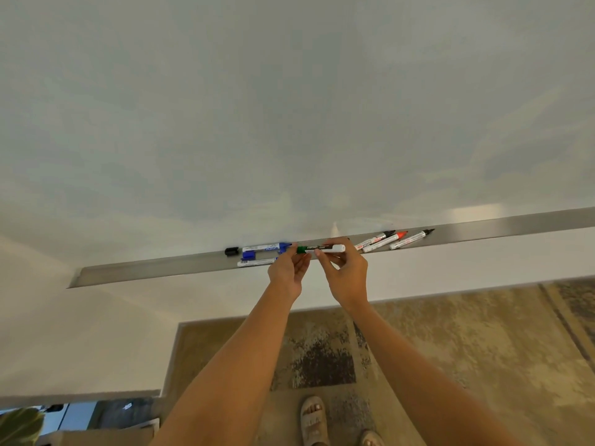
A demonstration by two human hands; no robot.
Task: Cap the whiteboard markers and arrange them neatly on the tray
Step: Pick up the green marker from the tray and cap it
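Note:
I hold a green marker point(322, 248) level above the metal tray point(145, 272). My right hand point(343, 268) grips its white barrel, and my left hand point(288, 268) pinches its green cap end. On the tray to the left lie two blue markers, one point(264, 247) at the back and one point(256, 262) at the front, plus a loose black cap point(231, 251). To the right lie three uncapped markers: a black-tipped one point(375, 239), a red one point(384, 242) and another black-tipped one point(412, 239), all at a slant.
The whiteboard point(289, 107) rises behind the tray. Below is a white wall point(450, 272) and a patterned carpet point(467, 349). My sandalled feet point(314, 420) stand on it. A plant leaf point(19, 426) shows at the bottom left.

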